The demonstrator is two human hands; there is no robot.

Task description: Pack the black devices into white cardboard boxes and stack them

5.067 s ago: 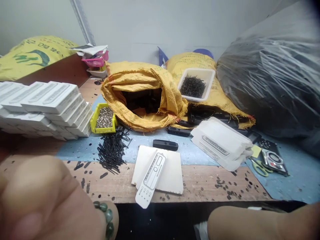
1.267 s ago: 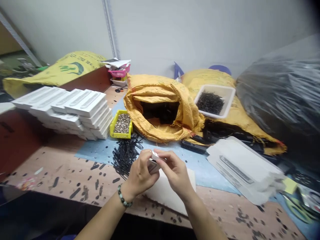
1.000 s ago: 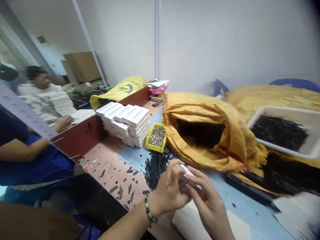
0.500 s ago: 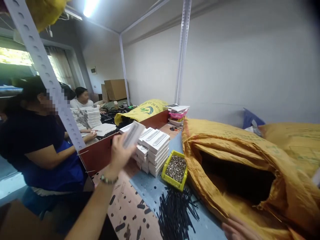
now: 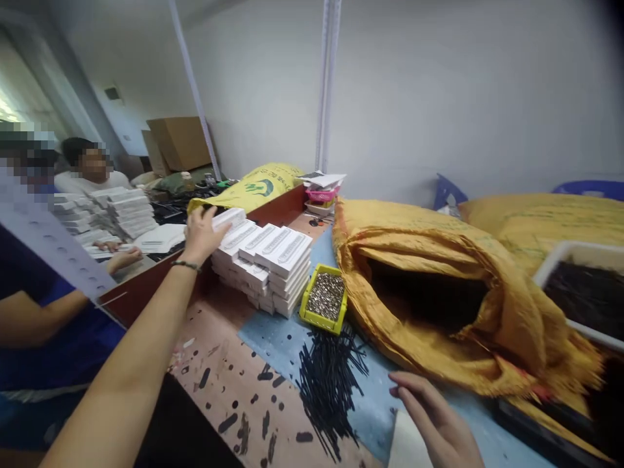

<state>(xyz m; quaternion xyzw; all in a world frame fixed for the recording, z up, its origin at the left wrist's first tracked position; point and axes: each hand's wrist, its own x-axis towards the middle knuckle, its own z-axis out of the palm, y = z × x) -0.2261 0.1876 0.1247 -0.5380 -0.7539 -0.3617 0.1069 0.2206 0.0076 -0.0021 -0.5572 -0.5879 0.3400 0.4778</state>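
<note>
My left hand (image 5: 202,235) reaches to the far left of a stack of white boxes (image 5: 285,250). Its thumb and fingers close round the end of a small white box (image 5: 229,219) lying on top of the stack. At the bottom edge my right hand (image 5: 433,419) has its fingers stretched out over the blue part of the table. Beside and partly under it shows a flat white piece (image 5: 407,442), cut off by the frame. A pile of thin black strips (image 5: 329,390) lies between the hands, below a yellow bin (image 5: 324,322) of small metal pieces.
An open orange woven sack (image 5: 409,227) fills the right side, with a white tub (image 5: 585,250) of dark material beyond. A red-brown board (image 5: 141,289) separates the neighbouring table, where co-workers sit by stacked white boxes (image 5: 129,211). Pink and white baskets (image 5: 322,195) stand behind.
My left hand has brought the white box from the air down onto the back left of the stack. My right hand has come further into view, and the view has turned right.
</note>
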